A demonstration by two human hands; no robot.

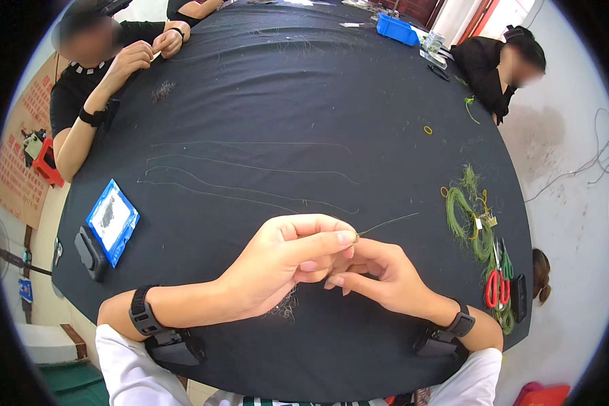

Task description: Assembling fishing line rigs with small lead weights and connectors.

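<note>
My left hand (277, 260) is closed in a pinch, thumb against index finger, on a thin green line (389, 222). One end of the line sticks out to the right, past the fingertips. Just beside it, my right hand (399, 281) has its fingers curled, with thumb and fingertips together below the left fingers. Whatever the right fingertips hold is too small to make out. Under the hands lies a small tangle of fine thread (285, 308). Beyond them, several long thin lines (277, 170) are laid out across the black cloth.
On the right are bundles of green line (459, 215), red-handled scissors (497, 287) and a black case (519, 298). A blue packet (114, 220) and black box (91, 254) lie left. A blue tray (397, 30) stands far back. Other people sit around the table (250, 358).
</note>
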